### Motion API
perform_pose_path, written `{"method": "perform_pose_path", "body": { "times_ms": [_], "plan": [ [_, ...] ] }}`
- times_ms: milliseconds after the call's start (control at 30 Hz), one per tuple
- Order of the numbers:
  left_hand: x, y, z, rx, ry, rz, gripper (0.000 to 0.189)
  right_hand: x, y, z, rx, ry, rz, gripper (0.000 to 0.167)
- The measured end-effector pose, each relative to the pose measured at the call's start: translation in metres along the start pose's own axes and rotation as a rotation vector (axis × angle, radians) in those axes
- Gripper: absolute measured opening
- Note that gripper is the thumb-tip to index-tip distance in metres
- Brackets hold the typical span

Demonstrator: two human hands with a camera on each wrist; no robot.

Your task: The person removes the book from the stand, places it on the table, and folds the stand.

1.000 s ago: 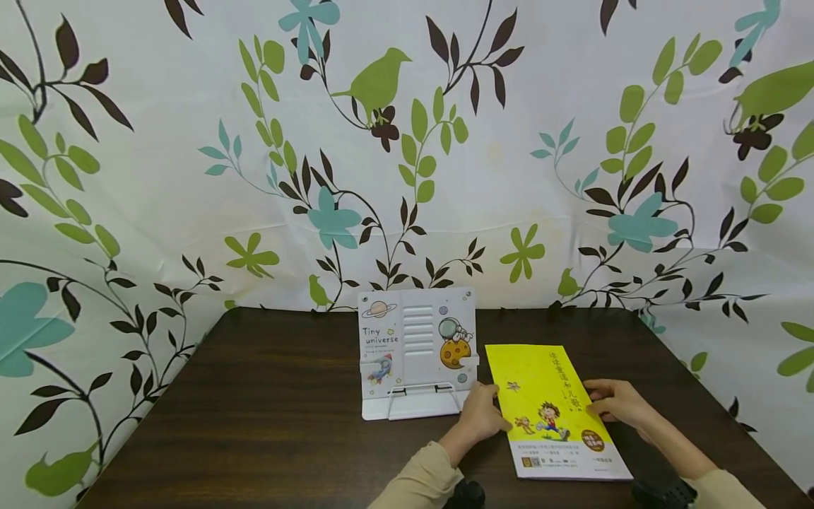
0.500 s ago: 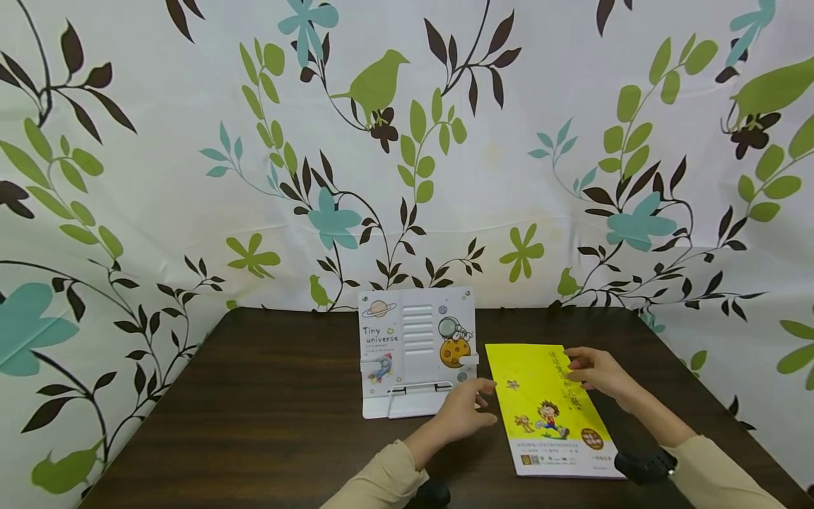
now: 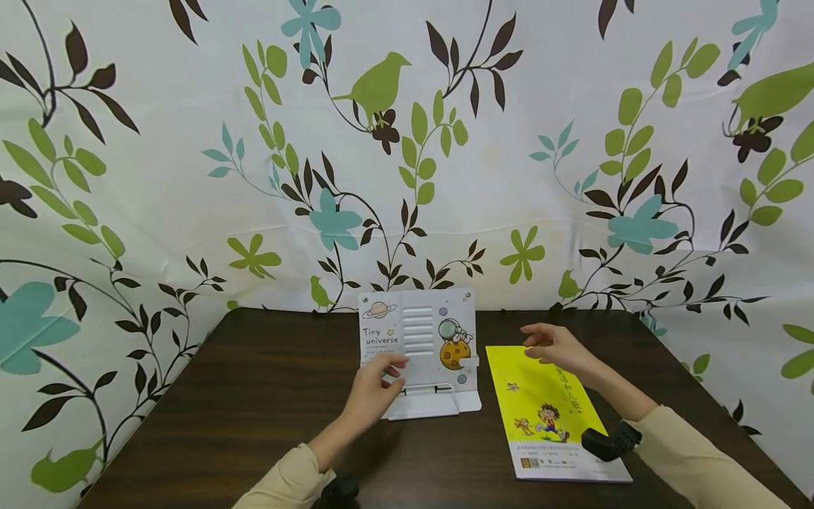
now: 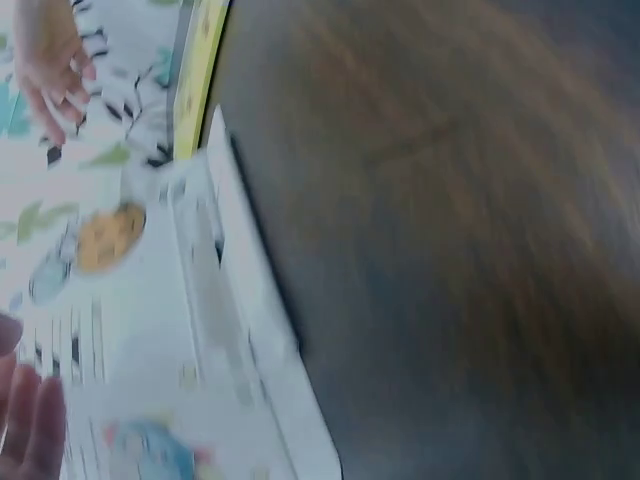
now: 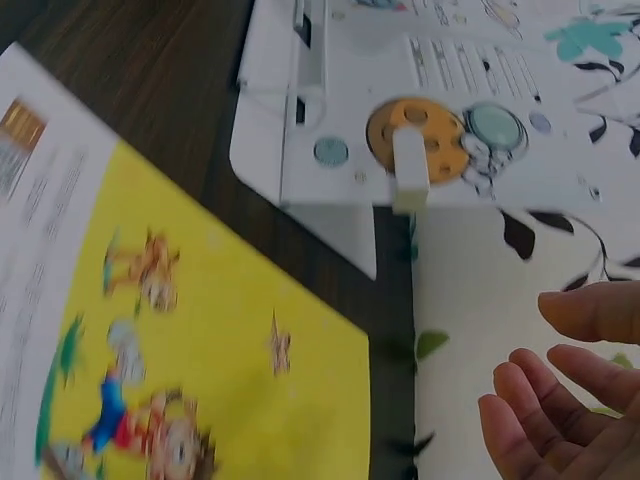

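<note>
A white book stand (image 3: 420,339) printed with an astronaut, a planet and "Tiny universe" stands upright on the table. My left hand (image 3: 374,389) is in front of its lower left part, fingers loosely bent and holding nothing. Right of the stand a yellow book (image 3: 534,403) with a white lower band lies flat, cover up. My right hand (image 3: 559,348) hangs over the book's top edge with relaxed fingers, nothing between them. In the right wrist view the fingers (image 5: 525,400) are spread apart from both the book and the stand.
The dark wooden table (image 3: 273,389) reaches back to a white cloth (image 3: 191,177) patterned with leaves, birds and flowers. A black wrist camera (image 3: 612,442) on the right wrist overlaps the book's lower right part in the head view.
Both hands have let go of the book's sides. My left hand has moved left in front of the stand; my right hand has moved up and left over the book's top. The book stays put.
</note>
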State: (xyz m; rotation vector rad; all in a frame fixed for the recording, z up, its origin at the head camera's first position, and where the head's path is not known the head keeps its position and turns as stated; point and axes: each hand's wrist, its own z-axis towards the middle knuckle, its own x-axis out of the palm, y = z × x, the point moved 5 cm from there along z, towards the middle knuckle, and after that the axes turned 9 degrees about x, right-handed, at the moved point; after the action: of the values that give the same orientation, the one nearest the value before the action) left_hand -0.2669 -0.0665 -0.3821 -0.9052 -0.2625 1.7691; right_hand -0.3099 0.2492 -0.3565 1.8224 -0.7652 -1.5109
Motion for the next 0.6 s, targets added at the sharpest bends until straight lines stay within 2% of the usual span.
{"method": "perform_pose_path", "body": {
  "times_ms": [133,200,300,367,467,600],
  "plan": [
    [-0.03,0.014,0.002,-0.058,-0.195,0.118,0.03,0.017,0.009,0.007,-0.023,0.023,0.025,0.048],
    [-0.043,0.021,0.003,-0.115,-0.28,0.159,0.032,0.026,0.011,0.01,-0.027,0.032,0.033,0.047],
    [-0.056,0.036,0.001,-0.213,-0.355,0.176,0.039,0.038,0.015,0.016,-0.038,0.044,0.057,0.046],
    [-0.06,0.046,0.0,-0.269,-0.347,0.159,0.044,0.045,0.018,0.02,-0.049,0.047,0.072,0.046],
    [-0.062,0.059,-0.001,-0.328,-0.274,0.107,0.049,0.052,0.023,0.025,-0.064,0.056,0.103,0.046],
    [-0.058,0.067,0.001,-0.351,-0.171,0.056,0.048,0.058,0.026,0.031,-0.073,0.045,0.131,0.049]
  ]
}}
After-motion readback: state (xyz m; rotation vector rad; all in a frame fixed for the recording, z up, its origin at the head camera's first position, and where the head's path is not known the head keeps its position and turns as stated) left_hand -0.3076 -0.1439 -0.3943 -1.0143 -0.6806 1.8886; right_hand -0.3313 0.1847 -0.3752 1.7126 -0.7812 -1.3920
